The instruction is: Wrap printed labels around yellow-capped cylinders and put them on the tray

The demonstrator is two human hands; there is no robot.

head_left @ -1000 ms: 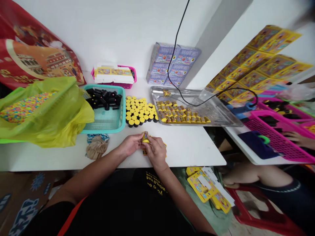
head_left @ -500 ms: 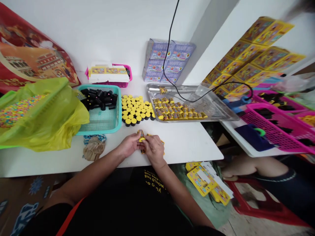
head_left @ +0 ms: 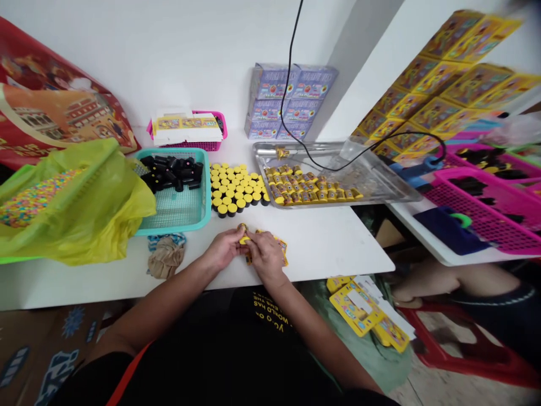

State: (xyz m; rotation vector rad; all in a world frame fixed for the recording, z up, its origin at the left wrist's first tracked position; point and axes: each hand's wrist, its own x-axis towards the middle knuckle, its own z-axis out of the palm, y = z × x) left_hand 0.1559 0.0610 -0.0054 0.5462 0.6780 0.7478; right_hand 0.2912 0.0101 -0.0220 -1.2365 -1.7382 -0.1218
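Note:
Close to the table's front edge, my left hand (head_left: pixel 225 248) grips a small yellow-ended container (head_left: pixel 244 239) with a printed wrapper. The fingertips of my right hand (head_left: pixel 269 258) pinch the same container from the other side. Under and beside my right hand lie flat yellow printed pieces (head_left: pixel 282 246), partly covered by it. Just beyond my hands stand several black containers with yellow lids (head_left: pixel 236 192), packed close together. A metal tray (head_left: pixel 376 194) to their right holds rows of similar containers with printed wrappers.
To the left are a teal basket (head_left: pixel 181 217) of black containers, a yellow plastic bag (head_left: pixel 114 208) with colourful beads and a crumpled cloth (head_left: pixel 166 256). A black cable (head_left: pixel 291 67) hangs over the tray. On the right, a person's leg (head_left: pixel 448 282) shows near pink baskets (head_left: pixel 473 217).
The view has shifted slightly, so the table and tray sit a little further right. Both hands stay on the container, which looks slightly more tilted.

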